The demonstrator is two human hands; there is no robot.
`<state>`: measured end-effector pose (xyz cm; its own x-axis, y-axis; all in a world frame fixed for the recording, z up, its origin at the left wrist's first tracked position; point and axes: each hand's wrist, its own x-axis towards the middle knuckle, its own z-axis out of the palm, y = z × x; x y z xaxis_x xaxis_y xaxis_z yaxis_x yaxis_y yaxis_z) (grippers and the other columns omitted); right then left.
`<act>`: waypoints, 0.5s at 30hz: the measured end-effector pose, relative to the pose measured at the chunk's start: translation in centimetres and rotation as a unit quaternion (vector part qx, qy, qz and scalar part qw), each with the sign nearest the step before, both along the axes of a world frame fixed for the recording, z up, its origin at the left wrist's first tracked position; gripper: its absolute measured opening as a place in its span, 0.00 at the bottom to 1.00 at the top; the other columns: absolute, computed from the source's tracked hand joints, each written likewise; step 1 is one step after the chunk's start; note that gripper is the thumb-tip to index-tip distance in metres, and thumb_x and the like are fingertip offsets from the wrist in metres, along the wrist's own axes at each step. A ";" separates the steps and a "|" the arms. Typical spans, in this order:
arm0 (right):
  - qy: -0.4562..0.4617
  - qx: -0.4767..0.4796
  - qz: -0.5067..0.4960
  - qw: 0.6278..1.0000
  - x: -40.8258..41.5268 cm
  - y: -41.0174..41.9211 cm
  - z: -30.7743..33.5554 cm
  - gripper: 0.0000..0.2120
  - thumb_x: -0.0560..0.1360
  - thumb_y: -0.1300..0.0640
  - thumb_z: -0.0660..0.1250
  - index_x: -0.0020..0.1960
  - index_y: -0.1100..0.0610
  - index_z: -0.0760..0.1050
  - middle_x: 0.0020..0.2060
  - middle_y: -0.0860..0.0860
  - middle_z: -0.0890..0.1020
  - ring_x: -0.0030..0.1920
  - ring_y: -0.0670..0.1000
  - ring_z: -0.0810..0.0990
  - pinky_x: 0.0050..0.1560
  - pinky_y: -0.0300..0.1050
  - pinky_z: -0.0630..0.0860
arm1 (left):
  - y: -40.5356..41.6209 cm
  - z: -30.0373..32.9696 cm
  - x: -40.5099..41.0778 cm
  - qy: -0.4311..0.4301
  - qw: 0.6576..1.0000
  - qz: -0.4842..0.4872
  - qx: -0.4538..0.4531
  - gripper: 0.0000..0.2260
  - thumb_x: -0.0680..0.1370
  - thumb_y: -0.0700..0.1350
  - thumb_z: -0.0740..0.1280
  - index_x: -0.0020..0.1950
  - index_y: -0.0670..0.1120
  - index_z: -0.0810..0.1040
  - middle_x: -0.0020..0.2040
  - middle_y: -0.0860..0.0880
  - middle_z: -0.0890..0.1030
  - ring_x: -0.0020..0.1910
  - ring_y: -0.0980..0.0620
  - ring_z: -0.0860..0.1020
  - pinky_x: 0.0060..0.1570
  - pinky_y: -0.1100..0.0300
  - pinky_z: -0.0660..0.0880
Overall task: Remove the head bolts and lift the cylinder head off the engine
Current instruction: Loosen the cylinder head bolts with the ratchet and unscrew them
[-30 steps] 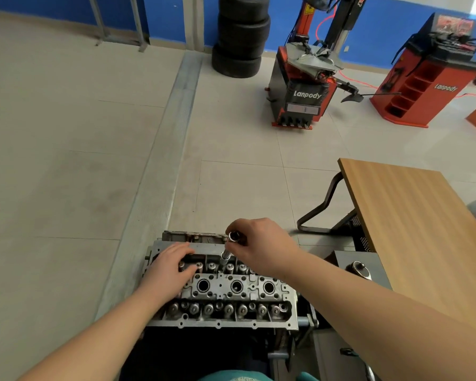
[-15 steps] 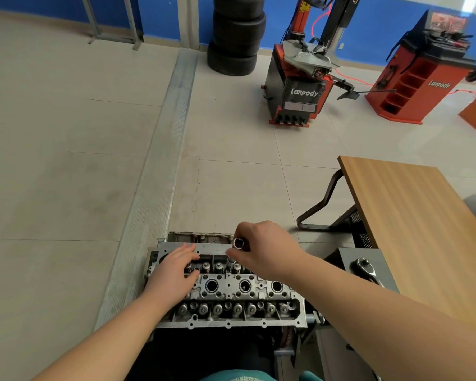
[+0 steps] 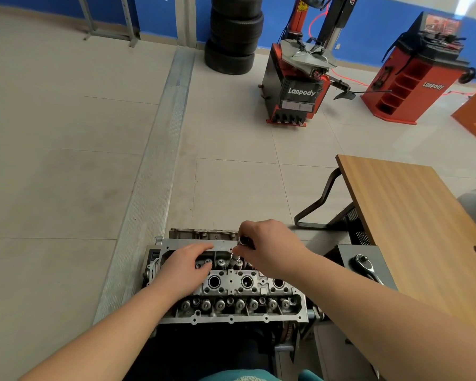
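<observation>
The tiled floor (image 3: 66, 160) lies open to the left of and beyond the engine. A wooden desk (image 3: 412, 215) stands to the right, its near corner just beside the engine. The cylinder head (image 3: 231, 292) sits low in the middle of the view on the engine, its long axis running left to right, its top face up, with 3 round wells showing along its middle. The left hand (image 3: 184, 268) rests on its left part, fingers relaxed and spread. The right hand (image 3: 267, 248) pinches a small metal tool (image 3: 243, 240) above the far row. A ratchet (image 3: 366, 266) lies on a grey box to the right.
</observation>
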<state>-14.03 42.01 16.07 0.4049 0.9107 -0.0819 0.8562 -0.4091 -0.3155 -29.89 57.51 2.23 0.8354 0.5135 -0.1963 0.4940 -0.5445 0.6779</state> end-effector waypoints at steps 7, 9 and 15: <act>-0.019 -0.015 -0.004 1.000 0.1 0.1 0.1 0.13 0.77 0.42 0.70 0.50 0.51 0.76 0.37 0.49 0.78 0.40 0.55 0.77 0.32 0.45 0.65 | -2.1 6.7 2.7 -0.058 0.971 -0.108 -0.205 0.18 0.79 0.48 0.72 0.63 0.68 0.78 0.59 0.65 0.83 0.61 0.65 0.79 0.64 0.57 0.75; 0.009 -0.013 -0.044 0.999 -0.2 0.0 -0.4 0.14 0.74 0.41 0.72 0.46 0.49 0.74 0.35 0.47 0.78 0.38 0.52 0.78 0.30 0.43 0.65 | -3.4 7.4 3.3 -0.098 0.959 -0.073 -0.255 0.15 0.79 0.41 0.71 0.59 0.60 0.81 0.54 0.55 0.86 0.57 0.55 0.83 0.61 0.52 0.79; 0.382 0.133 -0.174 0.898 0.5 -2.9 -2.8 0.23 0.66 0.33 0.78 0.53 0.46 0.79 0.42 0.45 0.85 0.41 0.41 0.84 0.40 0.35 0.77 | -7.1 7.0 4.6 -0.205 0.903 -0.009 -0.378 0.12 0.82 0.37 0.69 0.65 0.40 0.76 0.56 0.41 0.83 0.59 0.48 0.82 0.58 0.57 0.79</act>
<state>-13.53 39.11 13.30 0.5872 0.7684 -0.2544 0.1841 -0.4328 -0.8825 -25.33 50.45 9.22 0.9239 0.3483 -0.1582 0.1137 0.1448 0.9829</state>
